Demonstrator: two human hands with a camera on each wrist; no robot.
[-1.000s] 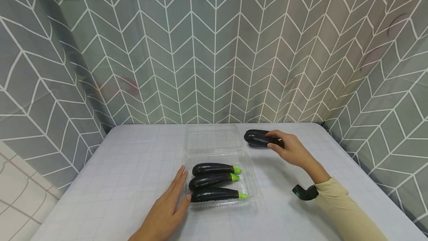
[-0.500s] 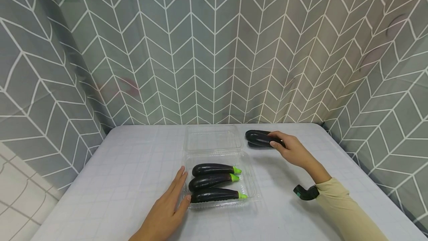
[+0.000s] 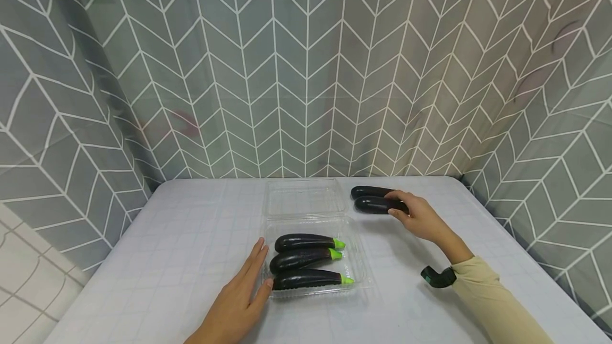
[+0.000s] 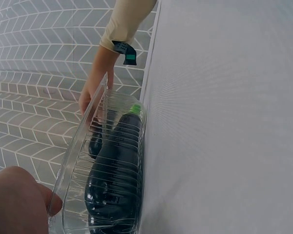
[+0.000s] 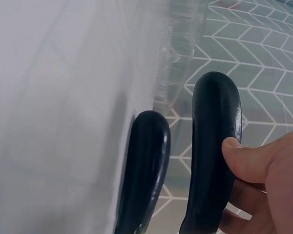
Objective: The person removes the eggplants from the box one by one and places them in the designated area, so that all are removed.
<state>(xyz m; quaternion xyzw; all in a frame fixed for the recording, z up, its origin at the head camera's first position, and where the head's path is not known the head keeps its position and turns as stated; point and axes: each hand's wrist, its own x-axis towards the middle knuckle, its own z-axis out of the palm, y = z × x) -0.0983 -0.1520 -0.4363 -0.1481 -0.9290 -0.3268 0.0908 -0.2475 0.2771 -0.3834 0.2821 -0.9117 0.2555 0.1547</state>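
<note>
With thumb and fingers my right hand [image 3: 415, 215] grips the end of a dark eggplant [image 3: 379, 205]. In the right wrist view this held eggplant [image 5: 212, 141] stands apart from a second eggplant [image 5: 145, 168] on the table. That second eggplant [image 3: 369, 191] appears just behind it in the head view. My left hand [image 3: 236, 293] rests with straight fingers against the left side of a clear plastic clamshell box [image 3: 358, 227]. Inside lie three eggplants [image 3: 306, 255] side by side, green stems to the right. In the left wrist view, the thumb [image 4: 51, 201] touches the box's edge.
The box's clear lid [image 3: 303, 198] lies open toward the back of the white-covered table [image 3: 191, 227]. A grey curtain with white zigzag lines [image 3: 306, 68] stands behind and at both sides. A black wrist strap [image 3: 439, 277] sits on my right sleeve.
The eggplant in my right hand shifts slightly toward me and right, showing more of the eggplant behind it. My left hand and the box stay in place.
</note>
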